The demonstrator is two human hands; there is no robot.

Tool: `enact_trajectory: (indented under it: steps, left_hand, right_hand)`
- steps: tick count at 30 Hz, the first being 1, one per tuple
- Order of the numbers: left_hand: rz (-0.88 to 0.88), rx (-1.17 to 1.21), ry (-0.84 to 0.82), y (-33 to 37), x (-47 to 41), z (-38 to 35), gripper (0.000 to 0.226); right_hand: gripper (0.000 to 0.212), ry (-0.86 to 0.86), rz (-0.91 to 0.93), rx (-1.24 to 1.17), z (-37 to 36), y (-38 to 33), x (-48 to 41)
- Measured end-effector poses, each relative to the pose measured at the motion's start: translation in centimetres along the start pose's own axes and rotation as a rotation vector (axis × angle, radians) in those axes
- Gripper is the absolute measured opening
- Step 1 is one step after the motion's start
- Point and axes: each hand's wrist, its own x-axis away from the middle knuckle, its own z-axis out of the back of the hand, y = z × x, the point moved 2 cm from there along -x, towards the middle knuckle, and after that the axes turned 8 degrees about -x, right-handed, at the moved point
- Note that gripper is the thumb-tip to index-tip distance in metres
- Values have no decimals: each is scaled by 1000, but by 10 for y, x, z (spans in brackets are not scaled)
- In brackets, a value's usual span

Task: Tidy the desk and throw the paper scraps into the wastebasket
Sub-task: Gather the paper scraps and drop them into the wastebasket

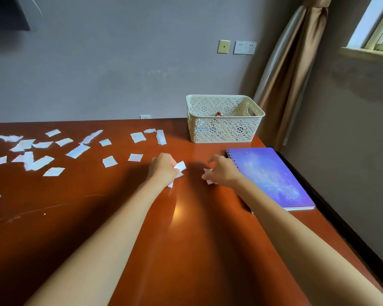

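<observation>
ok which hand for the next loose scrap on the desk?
Left. The left hand, holding scraps, is next to the nearest loose scrap, and the rest lie on its side. The right hand is over by the notebook.

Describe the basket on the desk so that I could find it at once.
Start at the brown curtain in the right corner; just in front of it, at the far right of the reddish desk, stands the basket. It is cream plastic with lacy cut-out walls, the only upright container there; the purple notebook nearer the right hand lies flat.
</observation>
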Motion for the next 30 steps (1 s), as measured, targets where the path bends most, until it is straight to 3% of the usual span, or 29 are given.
enact_trajectory:
  steps: [3,5,8,10,14,17,19,23,26,28,29,30]
  left_hand:
    - [1,17,-18,-1,6,-3,25]
    - [7,31,-24,-1,9,-4,24]
    - [1,42,-25,0,11,-4,25]
    - [0,49,-26,-2,12,-5,26]
    - [6,54,-21,-6,11,-3,26]
    - [16,71,-15,-10,10,1,27]
    - [27,88,-1,-15,9,5,25]
    - [63,81,69,-37,0,19,21]
    - [102,66,103,-58,-18,32,7]
    - [137,52,106,-68,-32,39,16]
    - [152,60,89,-72,-39,41,9]
    - [154,56,84,-75,-47,42,20]
  right_hand:
    - [15,10,-51,-21,-1,2,1]
    - [28,32,-72,0,-1,6,0]
    - [22,65,-85,39,1,8,-3]
    - [33,57,-97,34,2,7,-1]
    - [26,63,-105,38,3,3,4]
    - [36,70,-91,19,-3,0,4]
    - [24,49,-61,5,-10,-7,0]
    - [36,-7,39,-52,-31,-31,-15]
    - [31,-31,69,-88,-45,-56,-31]
    - [20,-5,69,-122,-50,-70,-46]
    - [22,14,66,-140,-52,-76,-55]
    - [33,30,54,-155,-52,-81,-64]
